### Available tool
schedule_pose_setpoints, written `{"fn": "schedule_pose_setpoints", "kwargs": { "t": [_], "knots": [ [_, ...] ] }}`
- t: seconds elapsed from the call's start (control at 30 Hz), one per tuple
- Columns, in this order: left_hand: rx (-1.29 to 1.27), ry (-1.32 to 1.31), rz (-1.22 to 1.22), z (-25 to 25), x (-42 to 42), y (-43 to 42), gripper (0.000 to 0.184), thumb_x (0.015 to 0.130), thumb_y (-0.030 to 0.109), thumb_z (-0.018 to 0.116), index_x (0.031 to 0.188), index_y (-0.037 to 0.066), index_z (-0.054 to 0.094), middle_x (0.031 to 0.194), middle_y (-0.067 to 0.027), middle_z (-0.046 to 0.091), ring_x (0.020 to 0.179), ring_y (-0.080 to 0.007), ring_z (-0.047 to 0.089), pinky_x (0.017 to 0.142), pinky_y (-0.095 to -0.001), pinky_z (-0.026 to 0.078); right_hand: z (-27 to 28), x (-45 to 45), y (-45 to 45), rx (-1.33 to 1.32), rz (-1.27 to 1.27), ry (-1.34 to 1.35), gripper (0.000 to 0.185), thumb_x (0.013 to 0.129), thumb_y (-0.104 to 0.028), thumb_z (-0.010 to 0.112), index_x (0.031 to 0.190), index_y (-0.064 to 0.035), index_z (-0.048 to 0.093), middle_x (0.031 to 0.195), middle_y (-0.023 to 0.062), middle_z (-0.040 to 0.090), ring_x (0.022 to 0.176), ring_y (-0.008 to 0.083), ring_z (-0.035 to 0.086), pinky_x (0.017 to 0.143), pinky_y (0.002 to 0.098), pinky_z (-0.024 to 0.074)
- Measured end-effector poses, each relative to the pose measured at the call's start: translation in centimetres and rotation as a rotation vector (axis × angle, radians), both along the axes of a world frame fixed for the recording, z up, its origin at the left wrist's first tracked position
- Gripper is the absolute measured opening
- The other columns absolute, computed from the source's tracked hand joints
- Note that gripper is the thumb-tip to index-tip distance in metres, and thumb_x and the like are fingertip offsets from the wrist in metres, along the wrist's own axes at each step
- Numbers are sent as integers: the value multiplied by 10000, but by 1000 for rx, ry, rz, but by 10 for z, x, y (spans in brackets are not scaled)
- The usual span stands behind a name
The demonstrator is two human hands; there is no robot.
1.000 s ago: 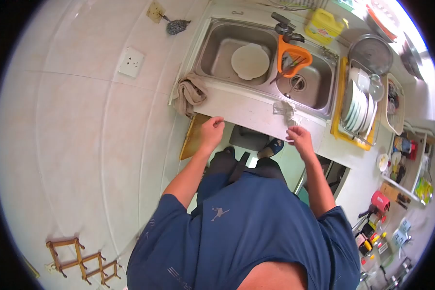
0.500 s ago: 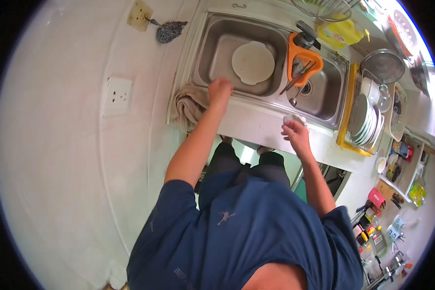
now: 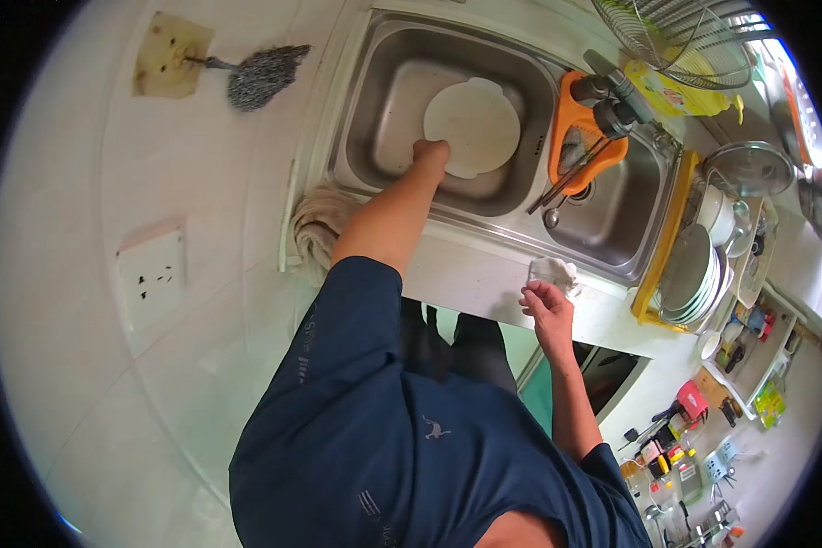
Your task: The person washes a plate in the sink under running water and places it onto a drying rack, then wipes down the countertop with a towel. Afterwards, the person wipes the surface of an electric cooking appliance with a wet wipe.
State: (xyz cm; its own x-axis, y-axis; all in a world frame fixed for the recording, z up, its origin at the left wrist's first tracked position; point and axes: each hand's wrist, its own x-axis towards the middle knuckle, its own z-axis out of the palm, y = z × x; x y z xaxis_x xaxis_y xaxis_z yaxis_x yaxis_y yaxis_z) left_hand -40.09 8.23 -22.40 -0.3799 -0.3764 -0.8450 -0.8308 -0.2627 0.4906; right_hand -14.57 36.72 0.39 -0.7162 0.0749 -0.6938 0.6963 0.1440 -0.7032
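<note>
My left hand [image 3: 432, 153] reaches into the larger sink basin, over the near left edge of a round off-white plate [image 3: 473, 126] with two small side handles. Its fingers are hidden behind the back of the hand, so their grip does not show. The plate lies flat on the basin floor. At the counter's front edge, my right hand [image 3: 546, 303] has its fingers curled together at the near side of a crumpled white cloth [image 3: 557, 271], closed on it as far as I can see.
An orange strainer basket [image 3: 571, 119] with chopsticks [image 3: 571, 173] stands between the basins. A spoon [image 3: 552, 217] lies beside the smaller basin. A yellow-framed rack [image 3: 648, 283] holds several plates at the right. A folded towel [image 3: 318, 228] rests left, below a hanging wire scrubber [image 3: 263, 78].
My left hand has moved forward and right, from the sink's near edge to the plate. My right hand stays by the white cloth. The view has shifted and tilted.
</note>
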Motion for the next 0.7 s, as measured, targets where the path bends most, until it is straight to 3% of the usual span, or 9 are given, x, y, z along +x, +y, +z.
{"fn": "schedule_pose_setpoints", "kwargs": {
  "t": [0.13,0.23,0.33,0.4,0.43,0.5,0.63,0.7],
  "knots": [
    [-106,-24,-29,19,-3,8,392,917,55,663,1279,-97,639,1157,-262,716,961,-381,750,663,-497,646,-7,-7,25,6,3,-10,218,1010,-116,689,1191,3,713,1061,56,757,925,160,731,788,301,575],
    [-139,-12,-117,63,-3,3,415,874,80,667,1264,-62,675,1170,-260,743,1075,-415,741,736,-516,632,-9,-14,39,5,19,14,216,1010,-120,690,1184,7,717,1050,59,755,913,160,728,786,301,574],
    [-256,171,-218,91,0,-12,371,877,73,626,1231,-33,660,1106,-264,743,1022,-448,737,773,-545,613,-6,-24,40,-9,36,-6,217,1020,-127,694,1193,3,714,1056,50,748,898,151,723,788,300,576],
    [-712,312,-446,105,-2,-25,329,877,60,574,1191,-24,625,1093,-277,727,1003,-477,722,862,-552,579,-2,-32,37,-23,57,-7,224,1028,-132,696,1212,-6,708,1072,35,743,902,142,717,798,298,573],
    [-717,309,-452,126,0,-27,329,877,60,574,1191,-24,625,1093,-277,727,1003,-477,722,862,-552,579,0,-34,35,-30,54,-10,224,1028,-132,696,1212,-6,708,1072,35,743,902,142,717,798,298,573],
    [-677,327,-338,162,9,-32,435,871,81,589,1285,-52,595,1127,-297,715,1063,-450,716,968,-513,539,2,-38,29,-32,43,74,236,1013,-138,694,1191,15,718,1054,71,755,894,159,727,784,305,578],
    [-678,479,-221,169,31,-48,475,879,60,578,1342,-40,550,1201,-273,704,1097,-412,712,949,-500,554,3,-65,26,43,54,190,219,1009,-107,692,1191,12,717,1059,70,753,902,148,710,793,294,563],
    [-529,660,-74,157,42,-54,493,887,38,575,1378,14,546,1303,-223,670,1139,-360,700,967,-496,571,0,-85,28,51,-1,264,220,1009,-80,689,1201,25,703,1056,67,738,884,141,687,797,291,559]
  ]
}}
